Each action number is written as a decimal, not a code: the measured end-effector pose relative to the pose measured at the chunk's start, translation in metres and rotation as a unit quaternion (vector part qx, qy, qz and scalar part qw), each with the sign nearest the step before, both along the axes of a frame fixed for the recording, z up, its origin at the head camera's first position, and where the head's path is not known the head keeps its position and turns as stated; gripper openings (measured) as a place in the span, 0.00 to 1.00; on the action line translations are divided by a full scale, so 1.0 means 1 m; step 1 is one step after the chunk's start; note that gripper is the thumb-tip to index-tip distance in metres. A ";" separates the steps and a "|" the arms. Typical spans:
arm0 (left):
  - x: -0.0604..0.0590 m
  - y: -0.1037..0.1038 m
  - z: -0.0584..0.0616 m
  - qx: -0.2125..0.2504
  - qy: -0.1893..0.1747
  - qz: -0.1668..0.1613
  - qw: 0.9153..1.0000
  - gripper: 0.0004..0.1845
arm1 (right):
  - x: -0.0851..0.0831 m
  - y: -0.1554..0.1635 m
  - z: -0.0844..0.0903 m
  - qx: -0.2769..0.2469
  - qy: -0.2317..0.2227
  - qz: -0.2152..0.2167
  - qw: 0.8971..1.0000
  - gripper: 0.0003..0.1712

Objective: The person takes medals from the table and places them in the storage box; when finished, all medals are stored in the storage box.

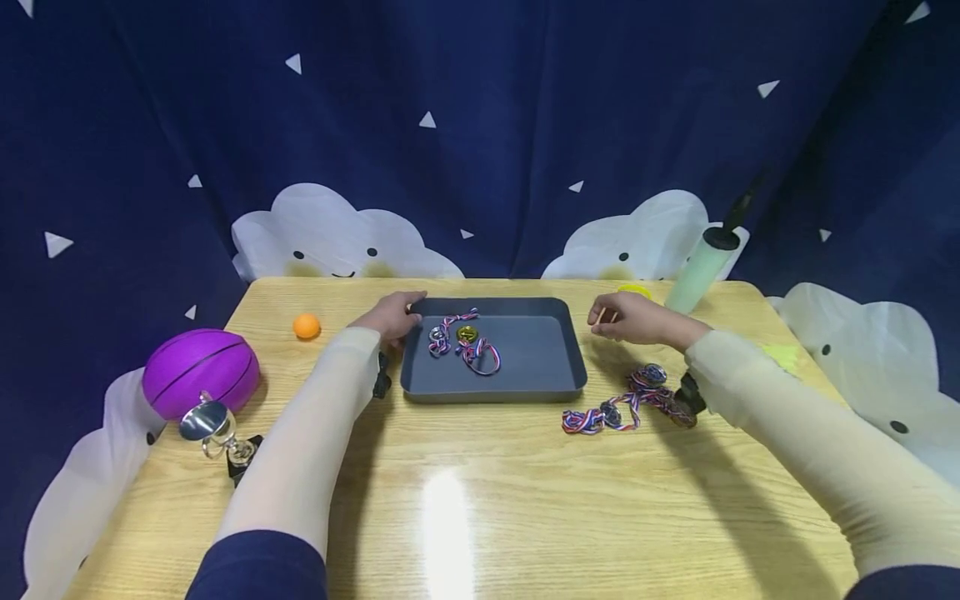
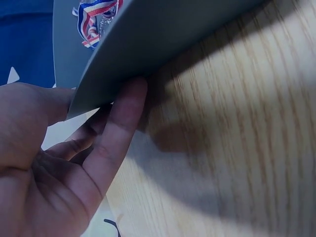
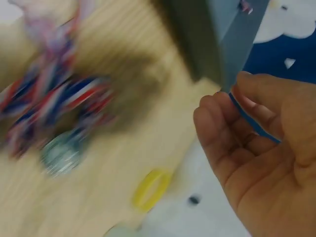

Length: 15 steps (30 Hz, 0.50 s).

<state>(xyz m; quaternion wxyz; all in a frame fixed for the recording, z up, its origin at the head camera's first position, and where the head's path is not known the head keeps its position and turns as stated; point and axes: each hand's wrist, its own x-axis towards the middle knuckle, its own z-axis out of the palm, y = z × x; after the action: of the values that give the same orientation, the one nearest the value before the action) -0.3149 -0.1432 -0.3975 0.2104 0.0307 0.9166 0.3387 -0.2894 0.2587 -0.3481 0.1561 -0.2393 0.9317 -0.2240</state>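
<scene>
Grey tray (image 1: 540, 350) mid-surface toward far edge, holding ribbon medals (image 1: 463, 340). Left hand (image 1: 392, 317) pinches tray's far-left corner. Right hand (image 1: 628, 318) off tray's far-right corner, fingers loosely curled, empty. More medals (image 1: 626, 404) on surface right of tray.

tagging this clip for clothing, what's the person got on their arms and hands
Both arms wear thin, close-fitting cream sleeves: the left sleeve and right sleeve reach to the wrists. Dark navy cuffs of an outer garment show near the elbows at the bottom edge. The left hand and right hand are bare, no gloves or rings visible. A small black device is strapped under each wrist.
</scene>
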 end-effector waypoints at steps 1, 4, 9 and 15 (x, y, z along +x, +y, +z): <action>0.000 0.000 0.000 0.001 -0.001 0.001 1.000 0.33 | 0.002 0.009 -0.002 0.007 0.003 -0.002 1.000 0.06; -0.001 -0.001 0.000 0.001 -0.003 0.003 1.000 0.33 | 0.009 0.035 -0.007 0.037 -0.003 -0.018 0.999 0.06; -0.001 -0.001 -0.002 -0.006 0.002 -0.001 1.000 0.33 | 0.020 0.067 -0.018 0.070 -0.076 -0.059 0.993 0.11; -0.002 0.000 -0.002 -0.009 0.008 -0.002 1.000 0.33 | 0.028 0.085 -0.030 0.078 -0.117 -0.095 0.985 0.17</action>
<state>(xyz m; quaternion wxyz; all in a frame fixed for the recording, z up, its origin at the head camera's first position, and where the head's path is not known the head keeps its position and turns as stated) -0.3169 -0.1434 -0.3996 0.2040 0.0329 0.9213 0.3295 -0.2610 0.3434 -0.3781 0.2600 -0.1088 0.9403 -0.1906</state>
